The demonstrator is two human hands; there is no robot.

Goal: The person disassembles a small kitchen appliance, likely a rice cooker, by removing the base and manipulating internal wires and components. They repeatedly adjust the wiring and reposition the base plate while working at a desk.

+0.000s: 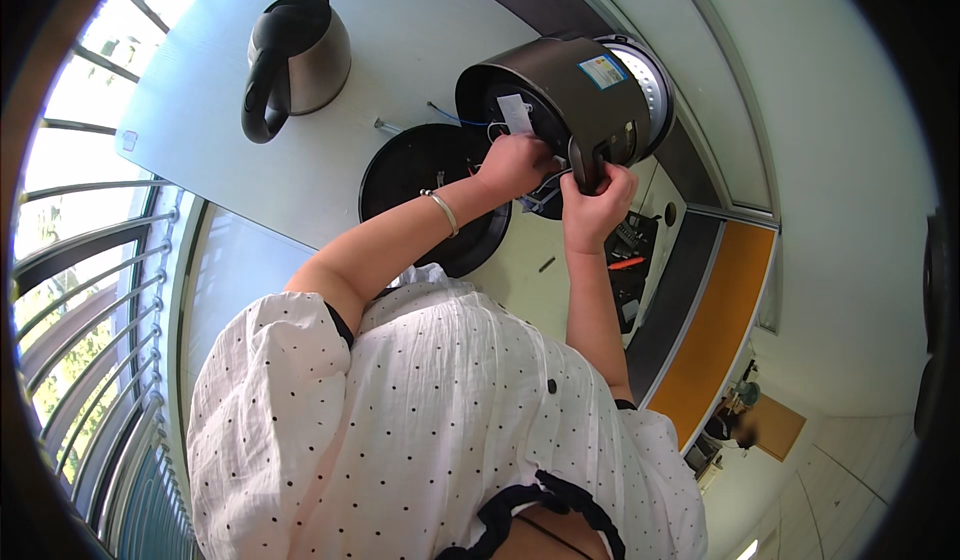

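A dark brown rice cooker lies on its side on the table, its open underside toward me, with wires and a white tag showing there. My left hand reaches into the underside with its fingers bent together; what they hold is hidden. At the lower edge of the cooker, my right hand pinches a black handle-like part between thumb and fingers. Beneath my left forearm is a round black base cover with a few small pieces in it. A blue wire sticks out past the cooker's edge.
A steel kettle with a black lid stands at the far left of the table. Right of my right forearm lies a black tool case with an orange-handled tool. A small dark bit lies between my arms. Window bars line the left.
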